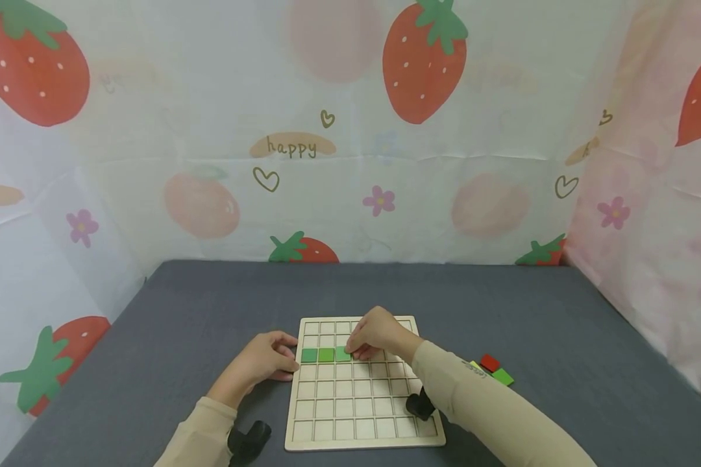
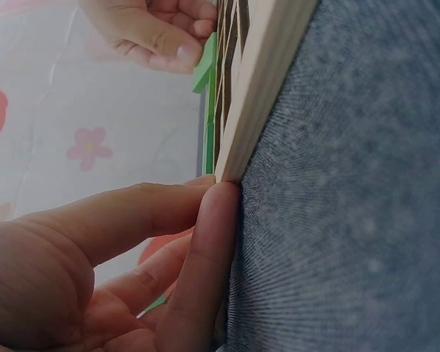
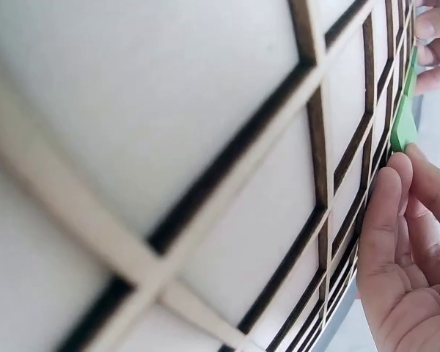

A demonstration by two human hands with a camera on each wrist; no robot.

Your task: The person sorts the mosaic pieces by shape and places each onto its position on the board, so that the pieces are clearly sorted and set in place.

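A pale wooden grid board (image 1: 365, 445) lies on the dark table. My right hand (image 1: 378, 334) pinches a light green square tile (image 1: 342, 354) between thumb and fingers, over a cell in the third row from the far edge. In the right wrist view that tile (image 3: 405, 126) stands tilted against the grid. To its left, a darker green tile (image 1: 309, 355) and a mid-green tile (image 1: 326, 355) lie in cells of the same row. My left hand (image 1: 265, 357) touches the board's left edge with its fingertips, the fingers loosely extended.
Right of the board, partly behind my right forearm, lie a red tile (image 1: 490, 362), a green tile (image 1: 503, 377) and a yellow tile (image 1: 475, 366). A strawberry-print cloth (image 1: 350, 214) hangs behind the grey table cover (image 1: 222, 292) and along both sides.
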